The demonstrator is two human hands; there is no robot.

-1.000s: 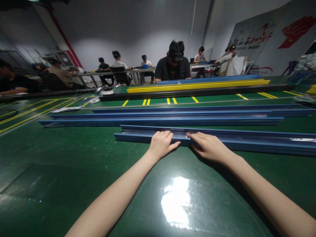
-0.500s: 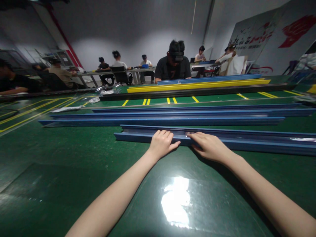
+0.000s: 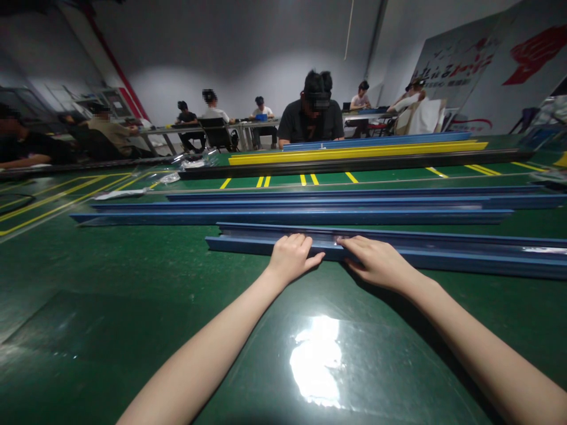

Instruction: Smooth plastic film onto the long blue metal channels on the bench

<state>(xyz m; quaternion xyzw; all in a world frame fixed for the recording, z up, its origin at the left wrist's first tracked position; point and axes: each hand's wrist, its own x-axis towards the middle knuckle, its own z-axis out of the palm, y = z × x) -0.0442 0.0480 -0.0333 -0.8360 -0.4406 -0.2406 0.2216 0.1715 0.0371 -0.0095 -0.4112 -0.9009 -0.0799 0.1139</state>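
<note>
A long blue channel [image 3: 465, 260] lies across the green table [image 3: 133, 283] in front of me, its open side facing up. My left hand [image 3: 291, 257] grips its near wall, fingers curled over the edge into the channel and thumb stretched to the right along the front. To the right, my right hand [image 3: 376, 260] is also on the near wall, with its fingertips inside the channel and its thumb below the edge in front. Something small and shiny shows at the right fingertips, too small to make out. A gap separates the two hands.
More blue channels [image 3: 287, 218] lie just beyond. Farther back are a black bar [image 3: 354, 164], a yellow bar [image 3: 354, 152] and another blue bar [image 3: 390, 140], where a person in a dark shirt [image 3: 295, 121] sits. A clear sheet [image 3: 381, 354] lies near me.
</note>
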